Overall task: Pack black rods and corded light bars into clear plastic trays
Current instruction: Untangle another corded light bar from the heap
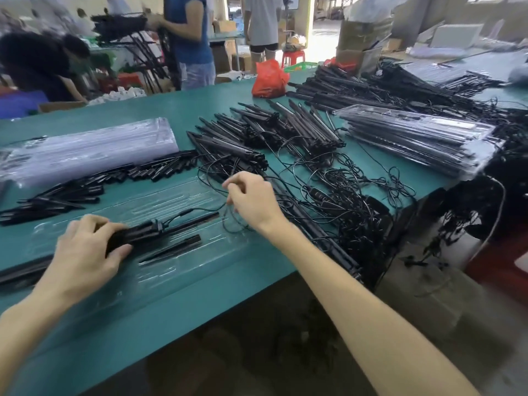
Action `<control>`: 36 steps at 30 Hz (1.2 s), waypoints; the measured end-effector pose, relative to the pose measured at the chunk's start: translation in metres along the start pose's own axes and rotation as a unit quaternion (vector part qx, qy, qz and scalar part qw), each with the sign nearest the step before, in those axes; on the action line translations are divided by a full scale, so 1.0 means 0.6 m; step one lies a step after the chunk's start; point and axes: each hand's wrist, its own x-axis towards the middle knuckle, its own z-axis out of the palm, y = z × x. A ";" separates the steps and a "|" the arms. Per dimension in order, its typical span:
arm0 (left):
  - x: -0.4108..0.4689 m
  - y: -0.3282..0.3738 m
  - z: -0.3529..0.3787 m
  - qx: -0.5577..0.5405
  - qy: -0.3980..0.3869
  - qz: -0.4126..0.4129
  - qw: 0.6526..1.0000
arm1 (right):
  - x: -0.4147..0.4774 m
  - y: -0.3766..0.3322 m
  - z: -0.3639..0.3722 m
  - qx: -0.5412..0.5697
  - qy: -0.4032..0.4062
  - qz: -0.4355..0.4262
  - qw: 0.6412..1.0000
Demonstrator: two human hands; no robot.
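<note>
L hand (83, 252) gripping corded light bars (160, 228), seating them in clear tray (177, 195) on counter (171, 310). R hand (251, 201) pinching cord (228, 227). Black rod (171, 250) lying in the neighbouring slot. Next, prob: coiling cord into tray w/o snagging.

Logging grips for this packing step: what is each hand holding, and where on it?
The left hand grips the light bars at their left end; the right hand appears to pinch their thin cord.

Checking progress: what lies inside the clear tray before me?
One black rod and a corded light bar, which the left hand grips; that hand hides one end.
</note>
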 end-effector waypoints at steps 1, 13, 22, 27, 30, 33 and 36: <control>0.002 0.008 0.001 0.001 0.002 0.002 1.000 | -0.001 0.005 -0.022 -0.034 0.002 0.007 0.999; 0.066 0.336 0.006 -0.237 0.042 0.245 0.939 | -0.033 0.071 -0.152 -0.176 0.111 0.015 0.978; 0.145 0.477 0.065 -0.036 -0.102 0.283 0.953 | -0.013 0.122 -0.182 -0.328 -0.015 0.006 0.945; 0.165 0.472 0.088 -0.040 -0.057 0.242 0.968 | 0.004 0.136 -0.183 -0.297 0.000 0.011 0.955; 0.175 0.473 0.093 -0.051 -0.046 0.235 0.970 | 0.005 0.143 -0.181 -0.267 0.020 0.003 0.964; 0.191 0.471 0.091 -0.048 -0.064 0.234 0.969 | 0.005 0.146 -0.175 -0.246 0.033 -0.003 0.969; 0.205 0.472 0.088 -0.089 -0.057 0.229 0.968 | 0.004 0.148 -0.172 -0.244 0.044 -0.012 0.969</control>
